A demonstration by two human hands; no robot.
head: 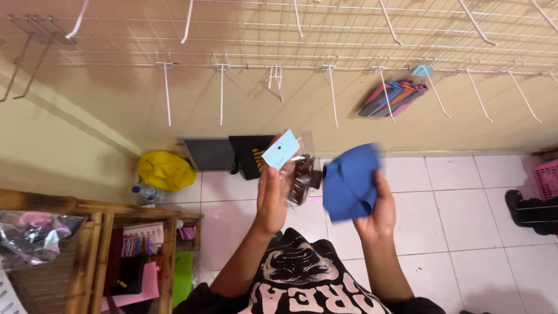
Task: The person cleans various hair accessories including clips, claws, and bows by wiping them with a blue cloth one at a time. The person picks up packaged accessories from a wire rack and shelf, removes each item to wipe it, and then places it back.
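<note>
My left hand [271, 197] is raised in front of me and grips a clear plastic packet [299, 174] with a dark brown item inside and a pale blue card header [281, 149] on top. Right beside it, my right hand [376, 210] holds a blue cloth piece [350, 181], slightly blurred. Both are held up before a white wire grid wall [290, 52] with long empty hooks. One hook at the right carries a bunch of coloured cloth pieces [393, 97] with a blue tag.
A bamboo shelf [99, 232] with pink and green goods stands at lower left. A yellow bag [165, 170], a plastic bottle [146, 193] and black items [232, 152] lie on the tiled floor by the wall. Someone's dark shoe [526, 210] and a pink basket [546, 177] sit at right.
</note>
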